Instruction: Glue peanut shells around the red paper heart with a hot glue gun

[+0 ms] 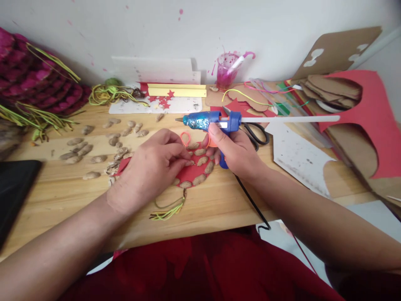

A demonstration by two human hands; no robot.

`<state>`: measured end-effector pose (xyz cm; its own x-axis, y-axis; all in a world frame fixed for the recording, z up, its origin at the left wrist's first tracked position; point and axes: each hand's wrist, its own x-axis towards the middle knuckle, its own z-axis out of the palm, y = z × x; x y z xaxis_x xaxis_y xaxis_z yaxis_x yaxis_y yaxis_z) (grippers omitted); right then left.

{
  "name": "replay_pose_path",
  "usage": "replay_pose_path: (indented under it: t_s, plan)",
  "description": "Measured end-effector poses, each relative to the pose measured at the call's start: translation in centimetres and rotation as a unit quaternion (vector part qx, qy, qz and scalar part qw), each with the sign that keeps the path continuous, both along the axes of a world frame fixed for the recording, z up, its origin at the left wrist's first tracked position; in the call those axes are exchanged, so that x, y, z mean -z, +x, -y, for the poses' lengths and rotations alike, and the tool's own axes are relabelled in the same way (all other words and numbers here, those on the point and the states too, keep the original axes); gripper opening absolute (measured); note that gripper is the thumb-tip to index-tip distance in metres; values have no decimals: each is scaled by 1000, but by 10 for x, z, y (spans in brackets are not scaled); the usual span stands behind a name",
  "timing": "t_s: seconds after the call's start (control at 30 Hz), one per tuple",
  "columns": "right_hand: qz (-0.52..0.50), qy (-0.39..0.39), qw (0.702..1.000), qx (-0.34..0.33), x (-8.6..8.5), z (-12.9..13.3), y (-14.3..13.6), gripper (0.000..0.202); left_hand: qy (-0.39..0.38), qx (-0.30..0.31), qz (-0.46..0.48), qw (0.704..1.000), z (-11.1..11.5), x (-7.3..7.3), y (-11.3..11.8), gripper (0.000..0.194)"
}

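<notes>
My right hand point(233, 146) is wrapped round a blue glue gun point(203, 120), its nozzle pointing left and a long white glue stick point(288, 119) sticking out of the back. Low over a red piece point(196, 170) edged with peanuts, my left hand point(156, 161) pinches a peanut point(189, 163) with thumb and fingertips. Part of the red piece is hidden behind that hand. A yellow-green yarn tassel point(169, 211) hangs from its near edge, and an orange loop point(185, 138) shows at the far edge.
Loose peanuts point(84, 148) are scattered to the left, near a dark flat object point(17, 196). Scissors point(258, 133) lie behind the right hand. At the back stand a pink-stained cup point(226, 69), yellow strips point(177, 90) and yarn point(109, 95). Cut cardboard point(333, 90) fills the right.
</notes>
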<state>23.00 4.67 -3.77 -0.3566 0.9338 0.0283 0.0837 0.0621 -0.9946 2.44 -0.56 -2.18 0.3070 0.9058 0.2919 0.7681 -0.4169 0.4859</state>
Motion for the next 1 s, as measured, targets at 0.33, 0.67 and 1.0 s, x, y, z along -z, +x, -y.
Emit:
replay_pose_path:
  t_s: [0.33,0.67,1.0]
  plan:
    - [-7,-21,1000,13,-2,0,-3,55,26,8,-17,999,2,6,4,15]
    - [-42,-47,998,13,-1,-6,-2,60,49,1,-98,994,4,2,5,23]
    - [-87,-70,992,60,-6,-11,0,63,127,-4,-83,988,24,-8,-2,31]
